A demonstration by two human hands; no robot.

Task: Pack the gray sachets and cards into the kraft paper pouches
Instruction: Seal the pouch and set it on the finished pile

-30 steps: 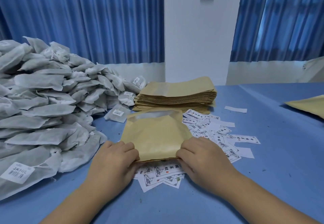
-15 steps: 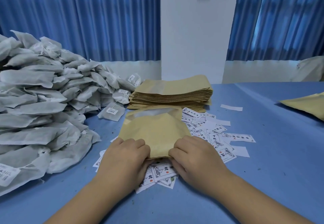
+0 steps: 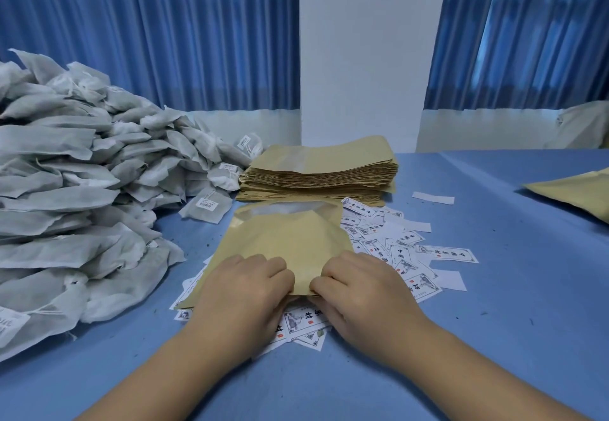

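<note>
Both hands (image 3: 245, 292) pinch pouch (image 3: 283, 249) — near edge.

Single head-worn wide view: faces forward-down across table (image 3: 494, 305); left hand (image 3: 244, 288), right hand (image 3: 365, 292) close below.

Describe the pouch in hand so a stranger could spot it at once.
On the blue table, find the pouch stack by the white wall. Just nearer lies one pouch atop scattered cards. Unlike the stack and the far-right pouch, the left hand and right hand hold its near edge.
</note>
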